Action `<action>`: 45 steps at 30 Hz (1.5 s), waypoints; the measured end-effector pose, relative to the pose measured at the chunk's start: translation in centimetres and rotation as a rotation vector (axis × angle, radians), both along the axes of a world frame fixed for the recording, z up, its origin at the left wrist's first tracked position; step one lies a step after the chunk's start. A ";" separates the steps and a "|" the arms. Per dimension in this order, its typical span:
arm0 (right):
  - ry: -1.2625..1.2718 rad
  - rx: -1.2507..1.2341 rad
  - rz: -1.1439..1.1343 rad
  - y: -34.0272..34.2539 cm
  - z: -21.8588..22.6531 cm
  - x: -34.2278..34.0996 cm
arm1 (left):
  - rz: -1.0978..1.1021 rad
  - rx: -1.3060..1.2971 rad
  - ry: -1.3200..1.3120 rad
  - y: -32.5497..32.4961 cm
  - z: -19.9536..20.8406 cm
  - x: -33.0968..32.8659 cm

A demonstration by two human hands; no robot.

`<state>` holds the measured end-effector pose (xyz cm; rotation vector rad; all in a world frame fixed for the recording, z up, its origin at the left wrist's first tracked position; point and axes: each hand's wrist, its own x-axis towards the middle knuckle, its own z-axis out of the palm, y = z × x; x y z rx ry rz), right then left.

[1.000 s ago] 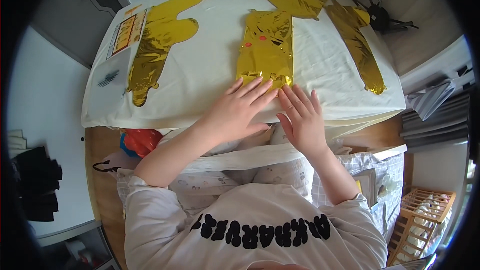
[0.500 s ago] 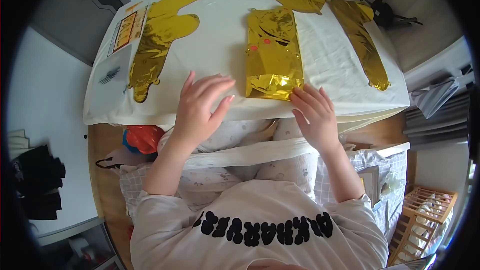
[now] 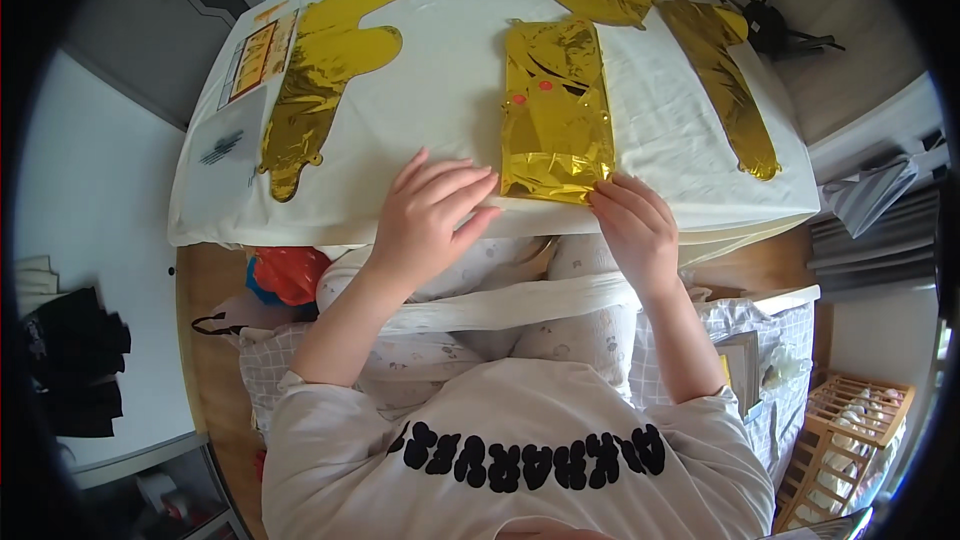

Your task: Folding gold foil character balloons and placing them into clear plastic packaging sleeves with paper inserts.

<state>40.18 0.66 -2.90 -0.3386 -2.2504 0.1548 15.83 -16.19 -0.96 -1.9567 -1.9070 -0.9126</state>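
While other gold balloons (image 3: 312, 90) lay outspread, the right hand (image 3: 636, 228) pinched one partly folded foil balloon (image 3: 556, 130), left hand (image 3: 428, 215) half-open, empty.

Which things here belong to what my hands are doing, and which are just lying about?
In use:
- folded gold foil, right hand at its near right corner, left hand beside it
- probably the other gold foil pieces

Apparently lying about:
- red item
- black device
- wooden rack

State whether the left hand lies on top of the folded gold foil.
No, the left hand is just left of the folded gold foil, not over its surface.
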 end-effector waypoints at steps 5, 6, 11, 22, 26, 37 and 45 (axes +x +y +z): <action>0.000 0.025 0.023 0.3 0.4 0.0 | -0.060 -0.022 -0.005 0.5 0.4 0.7; -0.002 0.025 0.029 0.3 0.5 0.0 | -0.052 -0.015 0.006 0.6 0.3 0.7; 0.042 0.061 0.029 0.3 0.4 -0.3 | -0.047 -0.007 0.045 0.7 0.2 0.7; 0.045 0.189 0.000 0.3 -0.3 0.0 | -0.049 -0.039 0.399 1.0 0.8 0.2; 0.044 0.211 -0.011 0.3 -0.5 0.2 | -0.059 -0.035 0.395 0.9 0.8 0.1; -0.012 0.285 0.049 1.3 0.5 0.9 | -0.158 -0.094 0.198 2.3 1.3 -0.3; -0.017 0.284 0.047 1.6 -0.1 1.0 | -0.459 -0.344 0.232 7.3 2.7 2.2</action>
